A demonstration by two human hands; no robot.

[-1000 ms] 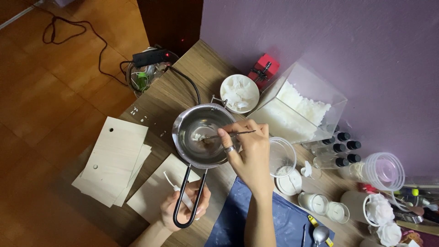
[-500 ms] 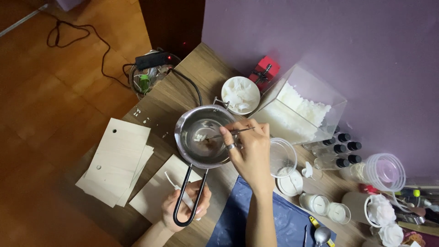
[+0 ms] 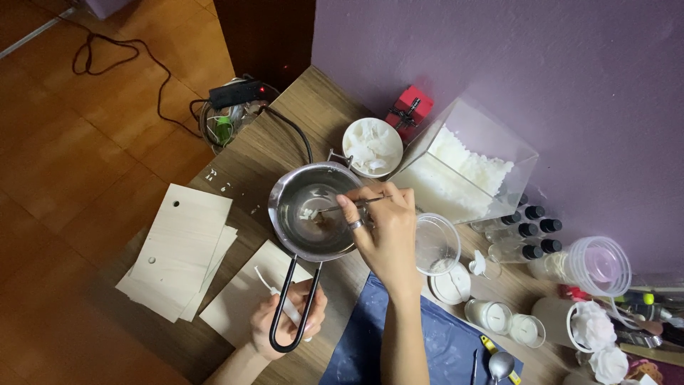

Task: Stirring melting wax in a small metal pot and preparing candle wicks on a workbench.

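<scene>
While the round stainless-steel melting pot [image 3: 313, 210] sits on the wooden table [image 3: 281, 139], we note a few pale flakes and a brownish residue on its bottom. Our right hand [image 3: 385, 232] reaches over the rim, fingers pinched shut on a thin metal stirring rod [image 3: 349, 205] whose tip rests among the flakes. Our left hand [image 3: 288, 317] is closed around the pot's black wire loop handle [image 3: 292, 303], a small white strip caught in the same grip.

Just beyond the pot stands a white bowl of pale wax shavings [image 3: 372, 146], and beside that a clear plastic box of white wax flakes [image 3: 467, 167] tilted against the purple wall. A clear plastic cup [image 3: 436, 244] sits right of the stirring hand, with small dark-capped glass bottles [image 3: 531, 228] farther right. Pale wooden boards [image 3: 178, 249] lie left of the handle, and a blue cloth [image 3: 434, 342] under the right forearm.

Risk, as we judge it: the pot is steadied only through its long handle, so a hard push with the rod could tip it or skate it toward the cup. The strip shares the left grip and could slip out if that hand shifts.
</scene>
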